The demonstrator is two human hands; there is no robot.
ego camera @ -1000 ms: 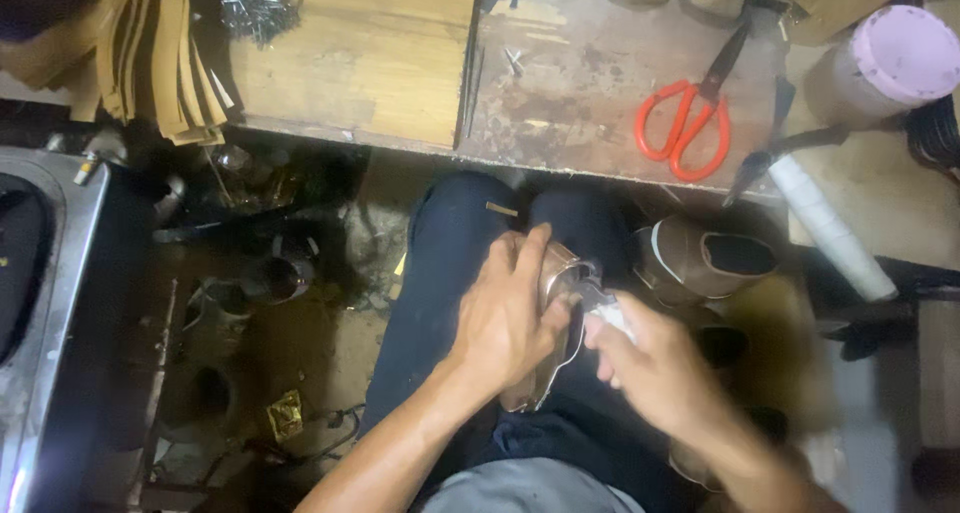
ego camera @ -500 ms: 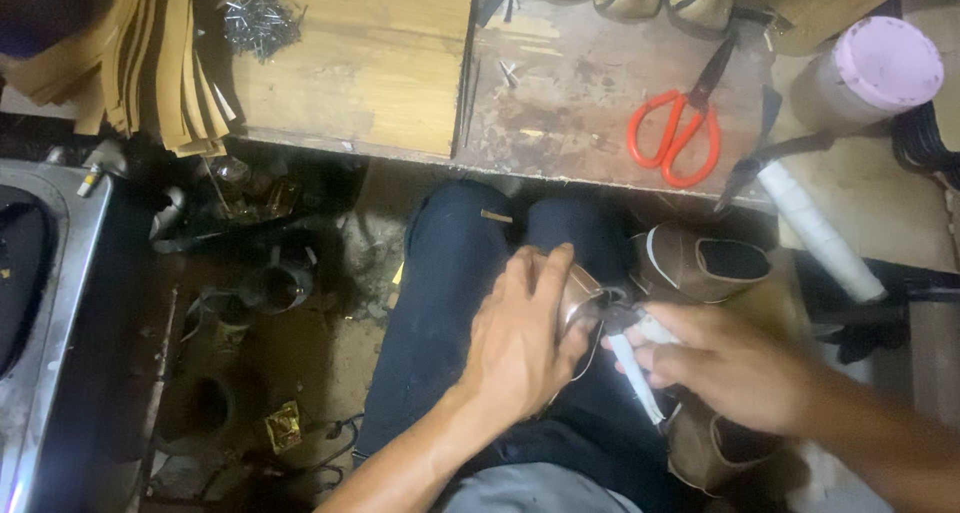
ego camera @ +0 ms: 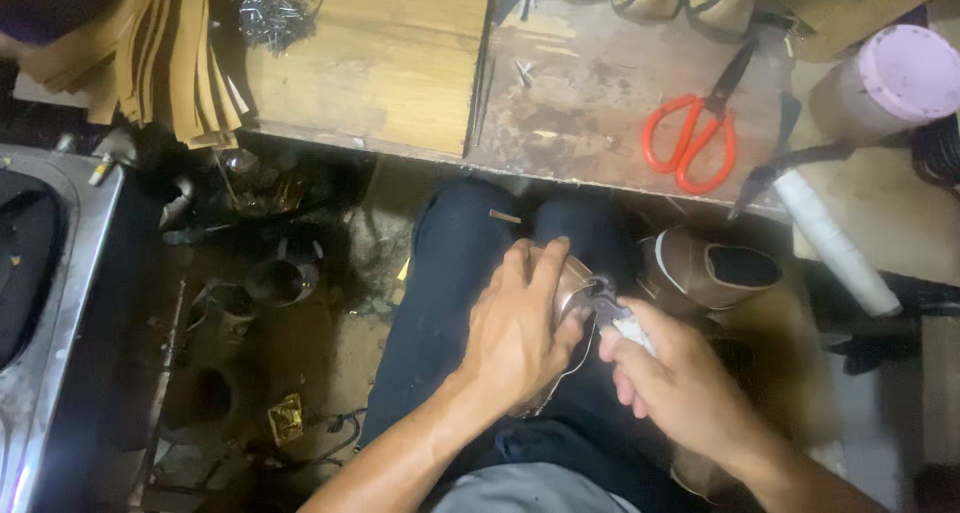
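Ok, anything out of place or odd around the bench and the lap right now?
Little stands out. The nails lie in a loose heap on the wooden bench, and clutter sits on the floor below it. The left hand steadies the shoe on the lap; the right hand holds a tool against it.

Bare forearms, dark navy trousers (ego camera: 450, 303) on the legs, grey shirt hem (ego camera: 530, 491) at the waist
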